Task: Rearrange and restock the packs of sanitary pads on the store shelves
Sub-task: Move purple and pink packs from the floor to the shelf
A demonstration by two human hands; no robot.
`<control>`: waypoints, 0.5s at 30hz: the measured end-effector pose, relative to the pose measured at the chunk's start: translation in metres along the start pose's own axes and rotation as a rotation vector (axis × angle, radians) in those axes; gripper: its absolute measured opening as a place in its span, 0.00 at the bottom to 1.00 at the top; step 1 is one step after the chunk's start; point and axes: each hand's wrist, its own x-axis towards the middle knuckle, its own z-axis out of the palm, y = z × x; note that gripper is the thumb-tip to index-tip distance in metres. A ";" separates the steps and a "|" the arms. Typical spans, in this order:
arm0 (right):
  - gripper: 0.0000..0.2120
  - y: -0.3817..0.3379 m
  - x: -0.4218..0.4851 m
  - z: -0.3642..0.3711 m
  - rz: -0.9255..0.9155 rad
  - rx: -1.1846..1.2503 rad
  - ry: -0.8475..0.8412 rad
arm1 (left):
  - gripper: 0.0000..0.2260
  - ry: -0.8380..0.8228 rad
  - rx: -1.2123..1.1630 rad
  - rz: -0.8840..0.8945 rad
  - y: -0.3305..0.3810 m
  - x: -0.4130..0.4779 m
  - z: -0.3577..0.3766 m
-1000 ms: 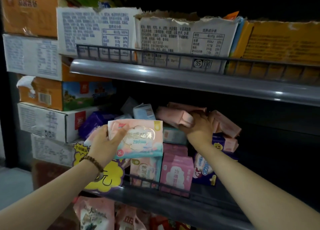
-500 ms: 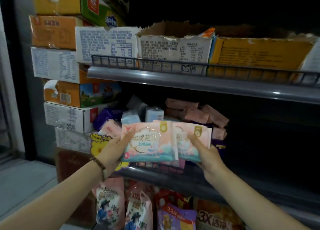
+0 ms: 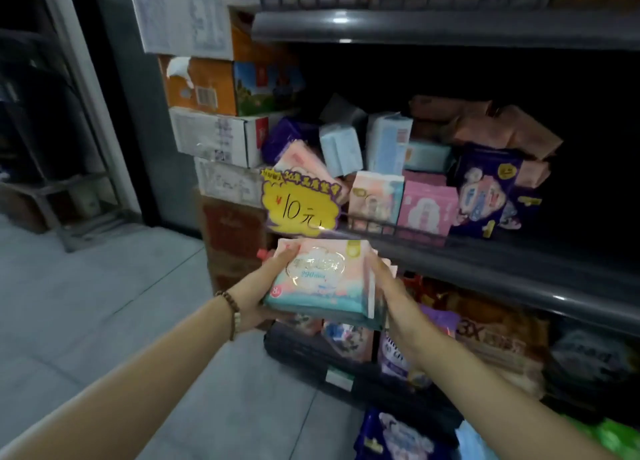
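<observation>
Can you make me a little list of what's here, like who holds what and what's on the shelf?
Held: pink-and-teal packs, just below the middle shelf
Left hand: grips the packs' left side
Right hand: holds the packs' right side
Sign: yellow price sign on the shelf front
On shelf: pink pack, dark purple pack, others piled behind

"10元" on yellow price sign [image 3: 299, 210], "290mm" on held pack [image 3: 318, 279]
</observation>
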 end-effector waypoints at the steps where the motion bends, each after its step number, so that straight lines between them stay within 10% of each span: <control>1: 0.55 0.014 0.006 0.008 0.029 -0.027 -0.036 | 0.23 0.011 0.006 -0.028 -0.007 0.004 -0.010; 10: 0.29 0.138 0.058 0.062 0.468 0.163 -0.117 | 0.30 0.096 0.200 -0.328 -0.106 0.069 -0.103; 15: 0.33 0.236 0.099 0.077 0.675 0.266 -0.074 | 0.33 0.021 0.270 -0.478 -0.183 0.121 -0.149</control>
